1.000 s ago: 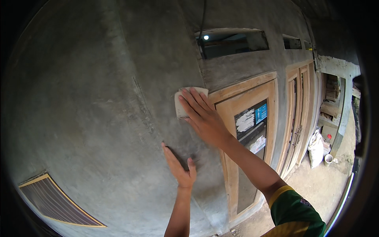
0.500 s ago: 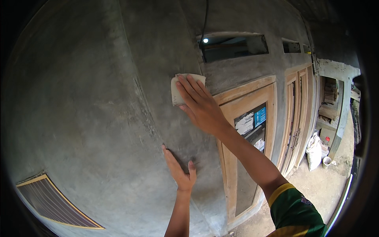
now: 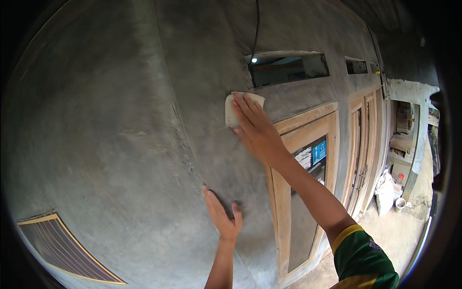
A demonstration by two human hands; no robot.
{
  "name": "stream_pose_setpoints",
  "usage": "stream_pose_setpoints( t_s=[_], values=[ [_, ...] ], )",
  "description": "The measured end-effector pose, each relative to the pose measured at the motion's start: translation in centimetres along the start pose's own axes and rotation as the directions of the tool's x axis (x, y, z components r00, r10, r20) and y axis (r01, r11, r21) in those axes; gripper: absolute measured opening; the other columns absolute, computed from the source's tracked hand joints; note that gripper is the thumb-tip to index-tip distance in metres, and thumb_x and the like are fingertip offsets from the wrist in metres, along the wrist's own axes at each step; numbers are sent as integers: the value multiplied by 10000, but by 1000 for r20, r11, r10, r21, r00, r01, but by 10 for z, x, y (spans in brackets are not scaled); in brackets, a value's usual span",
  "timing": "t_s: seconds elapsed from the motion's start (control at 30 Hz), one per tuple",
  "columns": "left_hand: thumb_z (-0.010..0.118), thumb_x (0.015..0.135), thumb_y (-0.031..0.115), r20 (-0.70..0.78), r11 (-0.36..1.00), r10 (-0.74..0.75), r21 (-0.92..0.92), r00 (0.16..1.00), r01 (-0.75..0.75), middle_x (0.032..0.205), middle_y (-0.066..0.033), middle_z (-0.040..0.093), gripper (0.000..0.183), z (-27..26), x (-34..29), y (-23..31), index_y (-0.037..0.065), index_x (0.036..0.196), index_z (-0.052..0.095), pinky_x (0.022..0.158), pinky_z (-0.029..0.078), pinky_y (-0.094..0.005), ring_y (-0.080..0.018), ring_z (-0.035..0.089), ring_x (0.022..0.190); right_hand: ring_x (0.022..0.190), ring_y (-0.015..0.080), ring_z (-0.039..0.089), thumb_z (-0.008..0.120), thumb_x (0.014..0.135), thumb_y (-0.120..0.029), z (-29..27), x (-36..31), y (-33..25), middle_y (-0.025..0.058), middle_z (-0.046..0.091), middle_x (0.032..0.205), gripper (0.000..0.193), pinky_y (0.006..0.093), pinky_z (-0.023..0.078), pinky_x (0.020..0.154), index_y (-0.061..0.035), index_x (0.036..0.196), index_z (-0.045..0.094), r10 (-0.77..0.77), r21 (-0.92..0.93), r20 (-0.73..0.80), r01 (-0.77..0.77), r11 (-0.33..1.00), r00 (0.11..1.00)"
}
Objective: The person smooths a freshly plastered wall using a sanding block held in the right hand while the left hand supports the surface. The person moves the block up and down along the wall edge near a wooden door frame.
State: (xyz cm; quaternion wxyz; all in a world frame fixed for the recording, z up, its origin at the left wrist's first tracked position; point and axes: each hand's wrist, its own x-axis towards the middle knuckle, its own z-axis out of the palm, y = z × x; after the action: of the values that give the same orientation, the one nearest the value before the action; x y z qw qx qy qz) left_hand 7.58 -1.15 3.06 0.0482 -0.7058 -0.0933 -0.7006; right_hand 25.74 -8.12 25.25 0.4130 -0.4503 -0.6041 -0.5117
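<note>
A beige sheet of sandpaper (image 3: 231,111) lies against the grey plastered wall (image 3: 106,96), just left of the wooden window frame's upper corner. My right hand (image 3: 260,135) presses it there, fingers stretched over its face and partly covering it. Lower down, my left hand (image 3: 223,216) rests on the same wall with nothing in it, its fingers together and the thumb held apart. A rough seam (image 3: 185,149) in the plaster runs down to the left fingertips. The side of the sandpaper against the wall is hidden.
A wooden window frame (image 3: 332,127) with glass and stickers stands right of my hands, below a narrow vent opening (image 3: 291,70). A dark cable (image 3: 256,29) hangs above. Farther right are wooden doors (image 3: 358,144), a white sack (image 3: 384,195) and a small bucket (image 3: 400,204). A striped panel (image 3: 67,248) is at lower left.
My right hand has slid the sandpaper up and right along the wall, nearer the vent opening. The left hand keeps its place on the wall. The whole view has shifted slightly.
</note>
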Motion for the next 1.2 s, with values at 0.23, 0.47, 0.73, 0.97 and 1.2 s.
stream_pose_setpoints(
  t_s=[0.23, 0.47, 0.73, 0.97, 1.2],
  values=[
    [628, 1006, 124, -9, 1000, -11, -3, 1000, 11, 1753, -377, 265, 812, 1, -1, 2, -119, 1696, 276, 1297, 341, -570, -562, 337, 1599, 1612, 431, 384, 706, 1051, -148, 8, 31, 19, 237, 419, 1729, 680, 547, 374, 1300, 59, 1638, 433, -79, -8, -236, 79, 997, 968],
    [630, 989, 108, -8, 1000, -3, 16, 1000, 3, 1748, -379, 272, 822, 0, -1, 1, -118, 1696, 278, 1292, 350, -566, -564, 351, 1590, 1616, 439, 372, 649, 1096, -178, -10, 44, 11, 216, 401, 1746, 653, 555, 367, 1307, 32, 1664, 405, -73, 9, -171, 75, 997, 983],
    [645, 985, 114, -12, 1000, -8, -8, 1000, 8, 1737, -381, 296, 821, 0, -1, 1, -121, 1689, 295, 1292, 348, -574, -562, 361, 1586, 1621, 442, 354, 619, 1119, -202, -9, 115, 26, 200, 386, 1755, 624, 562, 362, 1306, -8, 1674, 410, -162, -18, -244, 163, 986, 956],
    [657, 975, 88, -13, 999, -36, -35, 999, 36, 1733, -380, 310, 800, -2, -1, 4, -125, 1673, 330, 1292, 352, -575, -551, 367, 1590, 1629, 431, 339, 579, 1140, -222, 14, 101, 19, 185, 384, 1760, 594, 564, 325, 1323, -26, 1676, 412, -184, -19, -191, 184, 983, 964],
    [680, 940, 49, -23, 1000, -7, -17, 1000, 6, 1728, -376, 326, 818, -3, 2, 3, -124, 1666, 346, 1290, 357, -575, -544, 383, 1586, 1645, 438, 310, 562, 1150, -242, 15, 123, 0, 186, 347, 1784, 624, 576, 293, 1332, -33, 1706, 371, -254, 22, -230, 266, 964, 940]
  ],
)
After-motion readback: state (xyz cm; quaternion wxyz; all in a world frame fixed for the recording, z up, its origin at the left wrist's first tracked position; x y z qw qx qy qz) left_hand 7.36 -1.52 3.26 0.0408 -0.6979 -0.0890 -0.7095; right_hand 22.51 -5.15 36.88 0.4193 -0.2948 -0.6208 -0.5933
